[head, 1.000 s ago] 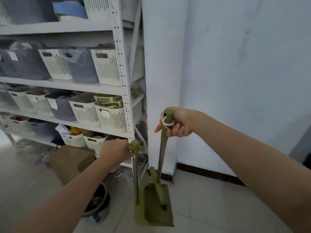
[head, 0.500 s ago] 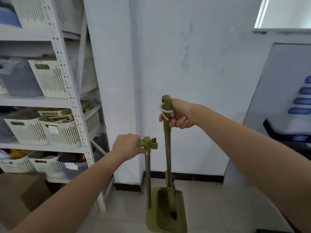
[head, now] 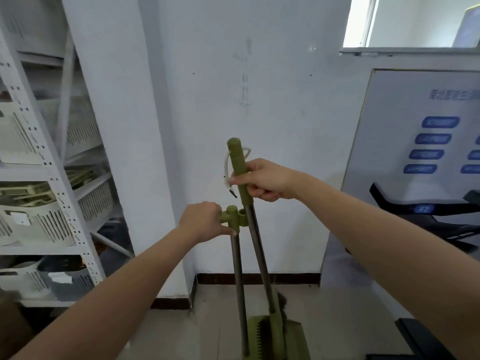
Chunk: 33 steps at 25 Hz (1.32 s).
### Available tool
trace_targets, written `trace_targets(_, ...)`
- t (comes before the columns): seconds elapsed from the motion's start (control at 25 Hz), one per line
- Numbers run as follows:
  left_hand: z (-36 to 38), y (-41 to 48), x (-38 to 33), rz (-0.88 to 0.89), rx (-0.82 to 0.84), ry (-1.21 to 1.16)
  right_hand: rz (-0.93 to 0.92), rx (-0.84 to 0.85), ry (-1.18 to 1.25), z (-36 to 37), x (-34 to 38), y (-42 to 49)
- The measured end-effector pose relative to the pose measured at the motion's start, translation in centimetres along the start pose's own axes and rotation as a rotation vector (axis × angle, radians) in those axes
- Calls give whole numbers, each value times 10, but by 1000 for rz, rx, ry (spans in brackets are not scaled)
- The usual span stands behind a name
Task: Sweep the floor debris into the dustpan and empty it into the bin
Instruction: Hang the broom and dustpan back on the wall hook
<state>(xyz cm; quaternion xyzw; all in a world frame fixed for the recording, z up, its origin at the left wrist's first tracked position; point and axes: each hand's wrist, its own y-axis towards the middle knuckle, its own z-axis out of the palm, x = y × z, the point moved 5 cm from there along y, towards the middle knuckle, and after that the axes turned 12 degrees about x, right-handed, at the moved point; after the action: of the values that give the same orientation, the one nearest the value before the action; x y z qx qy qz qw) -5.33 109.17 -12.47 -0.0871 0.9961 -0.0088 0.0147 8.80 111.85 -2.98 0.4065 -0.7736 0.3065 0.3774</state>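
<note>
— Where the frame began on the left, what stood there?

— A white metal shelving unit (head: 55,178), its shelves packed with slatted plastic baskets (head: 33,216) in cream and grey. The lower ones were blurred, so I could not read their contents.

— And the hands?

— The left hand (head: 201,222) was closed into a fist around the green grip of the dustpan handle (head: 237,281), a grey metal pole standing close to upright. That grip ended in a small green clip (head: 237,215), and the broom's pole sat against it.

— So the broom was right beside it?

— Yes. The right hand (head: 263,180) was wrapped tight around the green upper sleeve of the broom (head: 240,170), higher than the left hand, with a white cord loop (head: 227,165) hanging off the top end. The broom's pole slanted down to the right of the dustpan handle, and its head rested in the green dustpan (head: 279,341) on the tiled floor (head: 181,328), at the foot of the white wall (head: 259,87).

— Anything further right?

— A grey board with blue oval labels (head: 428,144), its lettering too blurred to read, and black exercise-type equipment (head: 428,216) below it. A window (head: 415,22) showed at the top corner.
</note>
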Motion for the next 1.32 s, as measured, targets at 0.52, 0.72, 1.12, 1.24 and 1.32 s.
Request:
trace_targets(0.52,-14,30,-25,72,-14,-29,-206,-500,169,-70,-33,-13)
trace_targets(0.72,-30,45,-1,74,-30,-27,-316,-615,344,-63,-26,21)
trace_targets(1.12,-58,91,54,174,-106,69,-329,-760,366,-46,21,122)
trace_targets(1.24,-61,95,74,173,-104,78,-320,-787,398,-38,31,137)
trace_targets(1.32,-67,96,82,175,-117,106,-324,-813,427,-37,38,143)
